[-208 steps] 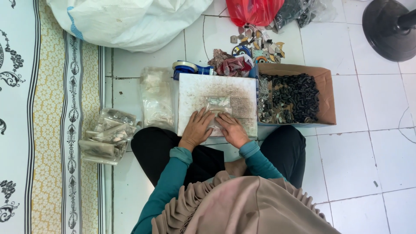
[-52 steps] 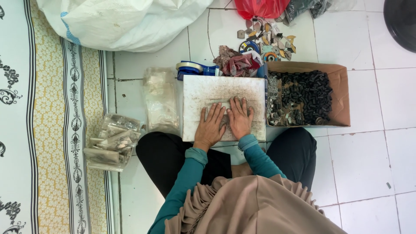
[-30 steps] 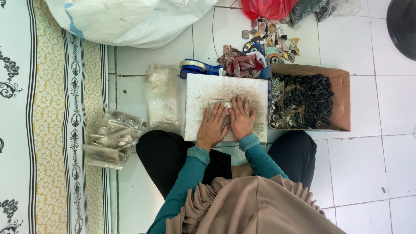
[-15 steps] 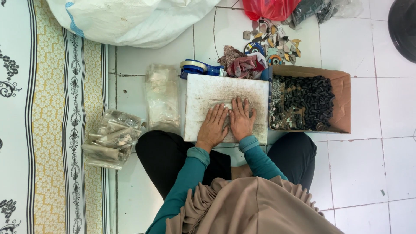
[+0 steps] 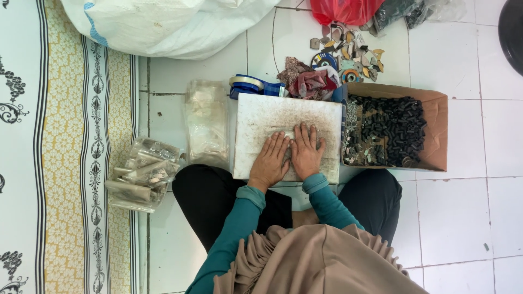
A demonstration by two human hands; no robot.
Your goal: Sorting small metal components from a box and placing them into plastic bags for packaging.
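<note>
A stained white board (image 5: 261, 111) lies across my lap on the tiled floor. My left hand (image 5: 271, 161) and my right hand (image 5: 306, 152) rest flat on it side by side, fingers spread, pressing down on a small clear plastic packet (image 5: 285, 133) that shows only at the fingertips. Nothing is gripped in either hand. Teal sleeves cover both forearms.
A brown cardboard box (image 5: 436, 136) of small black parts stands right of the board. A stack of clear bags (image 5: 206, 122) lies left of it; filled packets (image 5: 143, 174) sit on the patterned mat. Blue tape dispenser (image 5: 253, 85), scraps (image 5: 343, 54), white sack (image 5: 163, 24) lie beyond.
Both hands stay pressed on the packet; they have slid slightly over it, with the left hand now lower on the board than the right.
</note>
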